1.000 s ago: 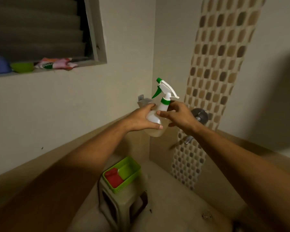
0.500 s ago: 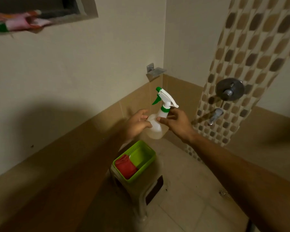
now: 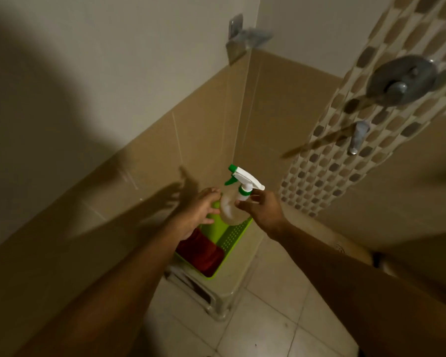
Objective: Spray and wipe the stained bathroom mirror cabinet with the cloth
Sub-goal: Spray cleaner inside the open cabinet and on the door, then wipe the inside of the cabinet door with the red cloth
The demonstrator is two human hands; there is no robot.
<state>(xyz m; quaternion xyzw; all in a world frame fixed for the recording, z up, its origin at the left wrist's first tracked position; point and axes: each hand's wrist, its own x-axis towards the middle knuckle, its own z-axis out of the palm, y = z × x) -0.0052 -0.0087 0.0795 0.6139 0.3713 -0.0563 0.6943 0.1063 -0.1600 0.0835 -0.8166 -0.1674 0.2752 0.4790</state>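
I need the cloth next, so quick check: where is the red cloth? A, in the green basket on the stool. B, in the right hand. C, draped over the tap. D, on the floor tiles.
A: the red cloth lies in the green basket on the stool, while the left hand and right hand hold only the spray bottle.

- The pale tiled floor [image 3: 268, 318] carries a beige plastic stool [image 3: 232, 288] near the wall corner.
- A lime-green perforated plastic basket [image 3: 236, 237] sits on the stool's top.
- A dark red folded cloth [image 3: 200, 251] lies in the basket.
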